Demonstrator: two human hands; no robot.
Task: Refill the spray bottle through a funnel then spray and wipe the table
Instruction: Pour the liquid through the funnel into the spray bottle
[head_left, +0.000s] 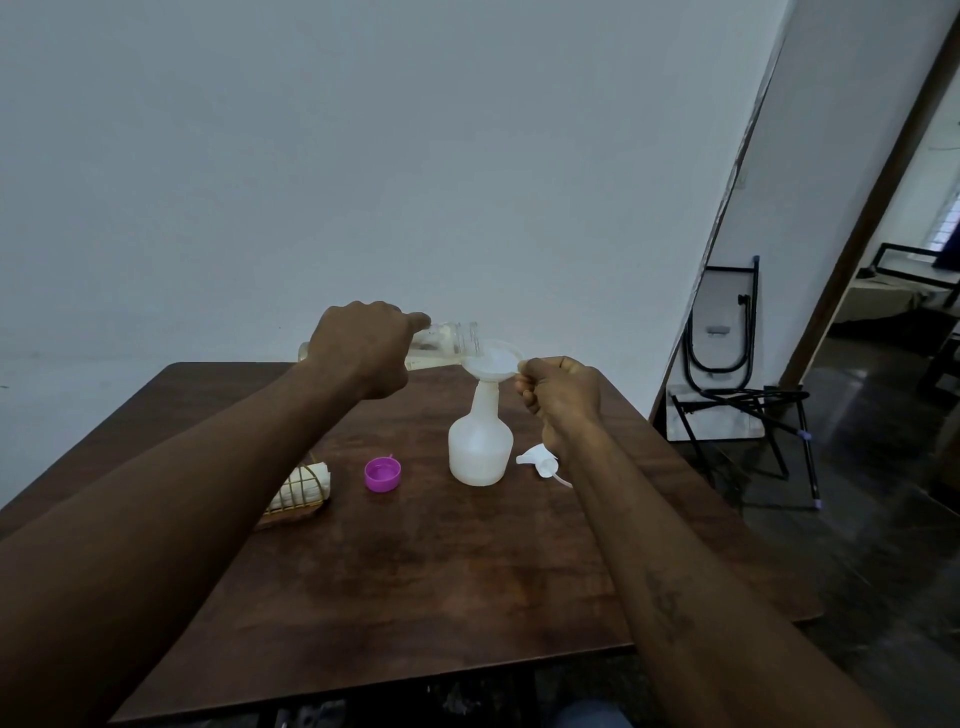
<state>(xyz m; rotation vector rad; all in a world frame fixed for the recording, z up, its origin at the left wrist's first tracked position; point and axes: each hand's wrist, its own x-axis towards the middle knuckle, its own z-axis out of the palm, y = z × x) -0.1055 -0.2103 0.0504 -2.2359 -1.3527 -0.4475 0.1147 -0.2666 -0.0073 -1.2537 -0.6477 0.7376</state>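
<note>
Aloft, left hand (363, 351) around tilted clear bottle (452, 340), right hand (563, 395) on funnel (493, 364).

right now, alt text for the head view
The left hand tips a clear bottle into a funnel on a spray bottle; the right hand holds the funnel. A purple cap and spray head lie on the table.

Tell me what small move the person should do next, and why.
Probably tip the clear bottle a little further with the left hand: its mouth lies over the funnel, which sits in the spray bottle neck, steadied by the right hand.
</note>
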